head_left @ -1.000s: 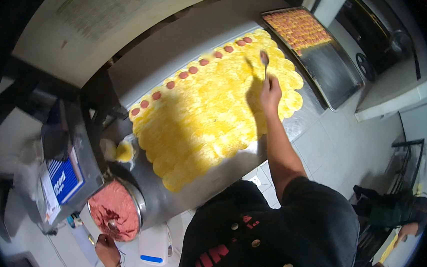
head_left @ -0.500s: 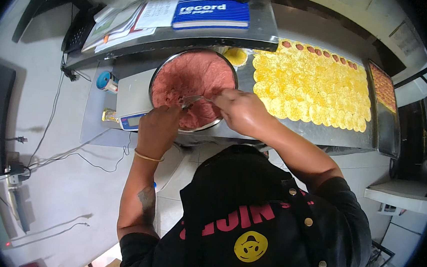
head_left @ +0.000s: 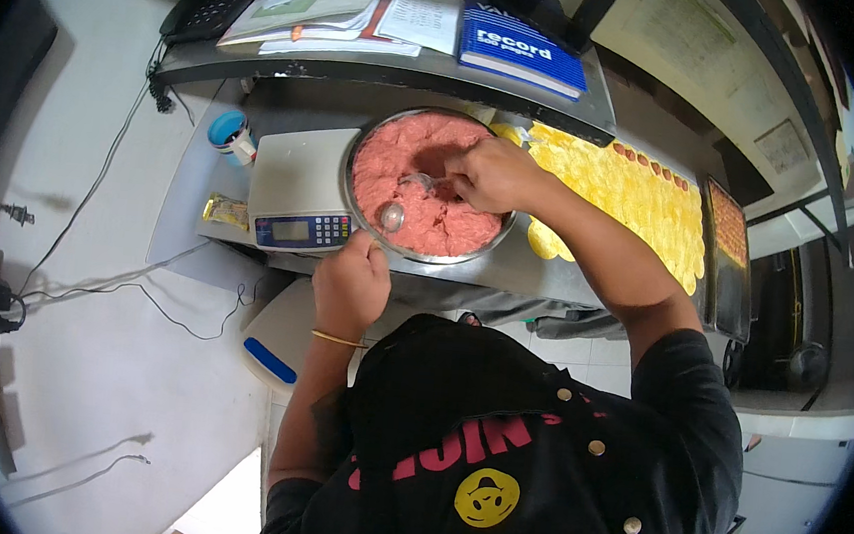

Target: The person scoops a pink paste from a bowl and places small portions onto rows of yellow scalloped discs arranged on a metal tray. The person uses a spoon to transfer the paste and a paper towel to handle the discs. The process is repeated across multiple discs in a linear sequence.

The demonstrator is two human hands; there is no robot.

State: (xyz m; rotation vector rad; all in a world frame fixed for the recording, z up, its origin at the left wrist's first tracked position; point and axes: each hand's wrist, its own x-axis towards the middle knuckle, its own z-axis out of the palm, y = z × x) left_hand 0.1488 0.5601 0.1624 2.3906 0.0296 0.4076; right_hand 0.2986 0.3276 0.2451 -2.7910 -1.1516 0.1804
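Observation:
A large round metal bowl (head_left: 354,201) is filled with pink ground meat (head_left: 462,232). At its near-left rim my left hand (head_left: 352,283) is closed around the handle of a small round metal scoop (head_left: 391,216), whose bowl rests over the meat. My right hand (head_left: 499,176) reaches in from the right, its fingers closed on a spoon (head_left: 420,180) with its tip at the meat in the middle. Right of the bowl, overlapping yellow round wrappers (head_left: 618,197) lie in rows, partly hidden by my right forearm. Small pink meat portions (head_left: 654,168) sit along their far row.
A digital scale (head_left: 299,172) stands left of the bowl, with a blue-and-white cup (head_left: 229,133) and a yellow packet (head_left: 226,210) beside it. Above the counter's far side runs a shelf (head_left: 362,74) with papers and a blue record book (head_left: 520,48). A filled metal tray (head_left: 727,276) lies far right.
The view has shifted, so the counter appears turned. My left hand has drawn back to the near-left rim, and the round scoop now shows. My right hand has moved further in over the meat.

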